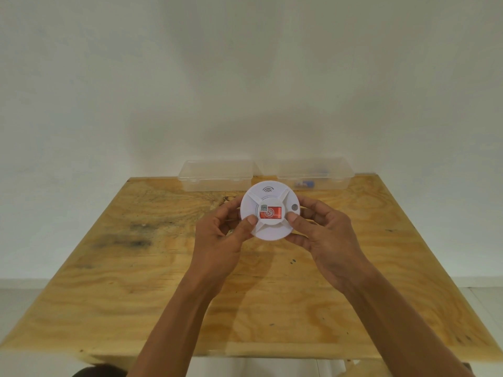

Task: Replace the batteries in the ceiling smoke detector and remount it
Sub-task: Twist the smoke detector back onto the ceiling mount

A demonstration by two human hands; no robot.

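Nearest the viewer, two bare forearms reach in from six o'clock over a square plywood table (109, 281), its pale yellow top showing swirling grain, dark smudges toward nine o'clock and a few small black specks. Its near edge is rough and slightly chipped. Pale floor shows at both sides below the tabletop.

Above the middle of the table, both hands hold one round white plastic smoke detector (270, 210), lifted clear of the wood with its face tilted toward the person. The left hand (221, 235) wraps the disc's rim at eight o'clock, thumb pressed on the face. The right hand (330, 240) grips the rim at four o'clock, thumb likewise on the face and fingers curled behind. The detector's face carries four raised ribs in a cross, a small curved-line sound symbol at twelve o'clock, a grey round button (294, 207) at three o'clock, and a red rectangular sticker (270, 213) with a small code square at its centre.

Farther off, at twelve o'clock along the table's back edge, stand two clear plastic lidded boxes side by side: the left clear box (216, 175) and the right clear box (313, 172), in which something small and blue shows blurred.

Behind everything rises a plain white wall (245, 63), matte and bare.
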